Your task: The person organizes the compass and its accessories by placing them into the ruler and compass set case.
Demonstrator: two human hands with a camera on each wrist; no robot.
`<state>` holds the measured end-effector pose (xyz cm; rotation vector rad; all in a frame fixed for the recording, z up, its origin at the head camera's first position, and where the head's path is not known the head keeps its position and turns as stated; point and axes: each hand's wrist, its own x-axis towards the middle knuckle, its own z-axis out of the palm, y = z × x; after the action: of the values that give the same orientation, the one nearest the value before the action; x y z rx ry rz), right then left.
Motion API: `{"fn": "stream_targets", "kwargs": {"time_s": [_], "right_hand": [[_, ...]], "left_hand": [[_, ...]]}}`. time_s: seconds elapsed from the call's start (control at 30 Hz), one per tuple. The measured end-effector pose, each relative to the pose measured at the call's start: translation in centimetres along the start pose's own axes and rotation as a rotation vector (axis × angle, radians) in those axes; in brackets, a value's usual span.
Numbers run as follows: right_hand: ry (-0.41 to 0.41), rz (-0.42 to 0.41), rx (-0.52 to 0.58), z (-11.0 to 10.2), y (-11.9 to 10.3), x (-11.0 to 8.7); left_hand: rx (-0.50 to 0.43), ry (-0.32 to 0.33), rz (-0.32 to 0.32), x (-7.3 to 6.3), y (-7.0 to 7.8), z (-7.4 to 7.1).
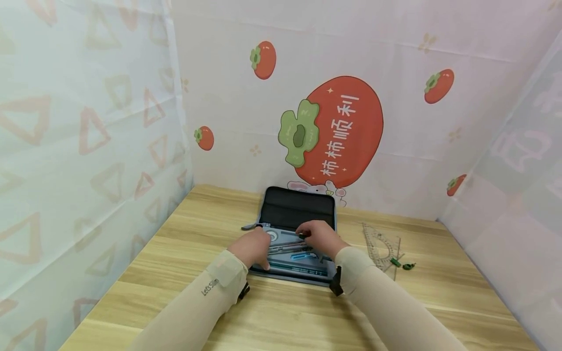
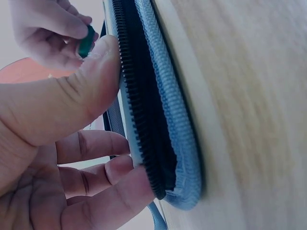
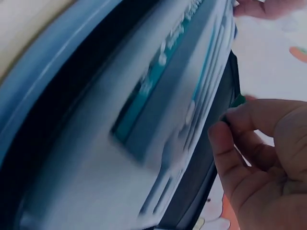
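In the head view a zip pencil case (image 1: 298, 202) lies unfolded on the table, its black lid at the back. Inside its blue-grey tray are teal pencils (image 1: 291, 269), a bright blue item (image 1: 303, 255) and slim silver tools (image 1: 281, 249). My left hand (image 1: 251, 247) rests at the case's left edge, thumb and fingertips touching along the black zip (image 2: 132, 96). Above the tray, my right hand (image 1: 324, 237) pinches a small green object (image 2: 87, 42) between thumb and fingertips. The fingers cover much of that object, and I cannot tell its kind.
To the right of the case lie a clear set square with a protractor cutout (image 1: 381, 248) and two small green items, one (image 1: 395, 262) blocky and one (image 1: 409, 266) rounded. A printed cloth wall (image 1: 237, 97) stands close behind the case; others flank the wooden table (image 1: 281, 317).
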<state>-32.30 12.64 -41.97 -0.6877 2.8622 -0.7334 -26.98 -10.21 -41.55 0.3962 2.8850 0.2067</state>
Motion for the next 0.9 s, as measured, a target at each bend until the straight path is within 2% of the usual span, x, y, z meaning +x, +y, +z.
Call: {"fn": "stream_targets", "kwargs": {"time_s": [0.33,0.63,0.9], "right_hand": [[0.020,0.029,-0.207,2.4,-1.6,3.1],[-0.027,-0.008,-0.287,3.7,-2.6,4.6],[-0.058,0.035,-0.290,3.4,-3.7,4.5]], "left_hand": [[0.008,-0.013,0.012,0.3,-0.3,0.2],[0.005,-0.014,0.012,0.2,-0.3,0.1],[-0.004,-0.006,0.024,0.1,-0.3,0.0]]}}
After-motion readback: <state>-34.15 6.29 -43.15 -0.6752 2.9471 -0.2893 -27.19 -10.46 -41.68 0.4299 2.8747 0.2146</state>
